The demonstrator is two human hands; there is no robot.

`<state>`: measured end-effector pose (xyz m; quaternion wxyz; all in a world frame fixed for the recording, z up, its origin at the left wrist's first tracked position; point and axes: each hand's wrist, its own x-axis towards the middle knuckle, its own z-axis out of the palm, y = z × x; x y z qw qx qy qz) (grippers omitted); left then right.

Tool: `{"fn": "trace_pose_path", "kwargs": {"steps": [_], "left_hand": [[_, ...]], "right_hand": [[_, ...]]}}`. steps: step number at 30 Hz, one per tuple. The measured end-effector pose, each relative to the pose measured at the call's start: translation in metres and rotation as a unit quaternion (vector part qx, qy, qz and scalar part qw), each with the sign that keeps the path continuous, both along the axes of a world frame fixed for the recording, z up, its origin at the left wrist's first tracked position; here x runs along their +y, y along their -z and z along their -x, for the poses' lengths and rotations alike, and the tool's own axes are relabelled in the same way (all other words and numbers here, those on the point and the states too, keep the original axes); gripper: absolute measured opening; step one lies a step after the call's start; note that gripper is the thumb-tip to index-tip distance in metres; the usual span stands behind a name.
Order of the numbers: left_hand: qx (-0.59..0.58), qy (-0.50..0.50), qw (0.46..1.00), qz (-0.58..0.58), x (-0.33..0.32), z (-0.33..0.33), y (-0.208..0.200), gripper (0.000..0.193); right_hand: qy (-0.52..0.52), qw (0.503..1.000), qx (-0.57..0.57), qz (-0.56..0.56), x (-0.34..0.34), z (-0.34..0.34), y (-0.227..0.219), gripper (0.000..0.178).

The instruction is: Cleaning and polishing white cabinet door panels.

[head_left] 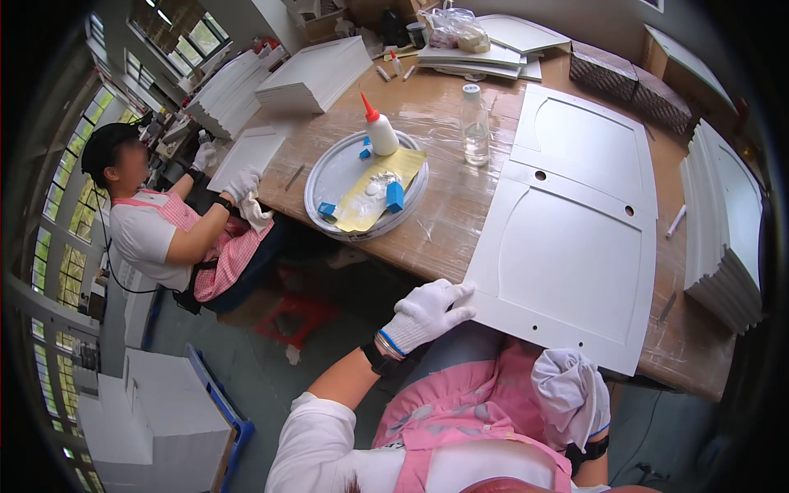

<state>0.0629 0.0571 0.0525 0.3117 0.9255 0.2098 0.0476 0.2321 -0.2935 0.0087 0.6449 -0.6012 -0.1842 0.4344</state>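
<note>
A white door panel (567, 246) with two recessed fields and several round holes lies on the film-covered table (444, 238) in front of me; its near edge reaches the table's front. At its lower left corner is my left hand (429, 312) in a white knit glove, fingers apart, fingertips touching the panel's edge. My right hand (593, 411), also gloved, is closed around a bunched white cloth (565, 380) just below the panel's near edge, above my pink apron. Most of that hand's fingers are hidden by the cloth.
Left of the panel stand a clear bottle (475, 131) and a round lid (316, 177) bearing a red-tipped glue bottle (380, 131), yellow sandpaper (353, 209) and blue blocks (394, 197). Stacked panels (723, 222) rise at right. A co-worker (164, 222) works at left beside a red stool (297, 319).
</note>
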Motion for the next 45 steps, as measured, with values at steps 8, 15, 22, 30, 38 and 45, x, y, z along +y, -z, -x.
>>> {"fn": "trace_pose_path", "kwargs": {"steps": [8, 15, 22, 30, 38, 45], "left_hand": [[-0.131, -0.185, 0.974, -0.001, 0.112, -0.141, -0.043, 0.120], [-0.164, -0.238, 0.957, 0.040, 0.175, -0.228, -0.024, 0.131], [-0.305, -0.234, 0.905, 0.183, 0.189, -0.275, 0.027, 0.109], [-0.378, -0.193, 0.882, 0.203, 0.144, -0.221, -0.004, 0.071], [-0.288, -0.126, 0.913, 0.261, 0.090, -0.051, -0.049, 0.081], [-0.063, -0.065, 0.992, -0.090, 0.014, 0.041, -0.050, 0.091]], "right_hand": [[0.207, 0.969, -0.099, -0.090, 0.046, -0.082, -0.067, 0.049], [-0.155, 0.679, -0.653, 0.299, 0.072, -0.100, -0.068, 0.080], [-0.116, 0.693, -0.661, 0.266, 0.066, -0.101, -0.058, 0.070], [0.003, 0.728, -0.657, 0.195, 0.068, -0.107, -0.028, 0.043], [0.139, 0.874, -0.464, 0.028, 0.046, -0.101, -0.059, 0.038], [0.013, 0.670, -0.698, 0.252, 0.049, -0.066, -0.040, 0.050]]}}
